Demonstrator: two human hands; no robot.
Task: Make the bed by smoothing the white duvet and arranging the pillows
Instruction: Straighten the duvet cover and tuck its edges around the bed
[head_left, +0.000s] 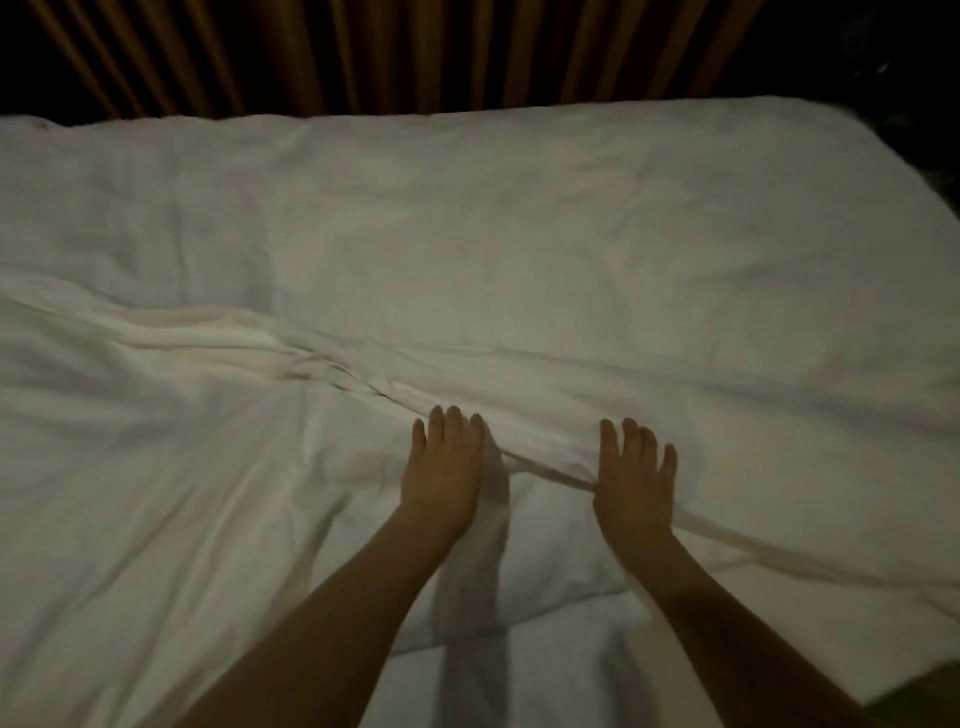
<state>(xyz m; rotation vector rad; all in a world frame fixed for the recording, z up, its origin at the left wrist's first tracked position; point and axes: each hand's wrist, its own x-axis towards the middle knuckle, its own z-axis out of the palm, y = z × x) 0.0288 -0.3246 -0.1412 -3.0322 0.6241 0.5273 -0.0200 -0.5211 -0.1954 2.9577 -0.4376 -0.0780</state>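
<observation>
The white duvet (467, 234) is covering the bed. The left hand (447, 462) and right hand (636, 478) are pressing flat, grasping nothing, beside a ridge (291, 353). Soft, light fabric; best gripped along its near edge.

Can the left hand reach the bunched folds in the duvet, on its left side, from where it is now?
Probably yes. The left hand lies flat and open on the duvet, and the bunched folds run from its fingertips up to the left. Only bare cloth lies between them.

Dim room; brown pleated curtain (332, 52) hangs behind the bed.
</observation>
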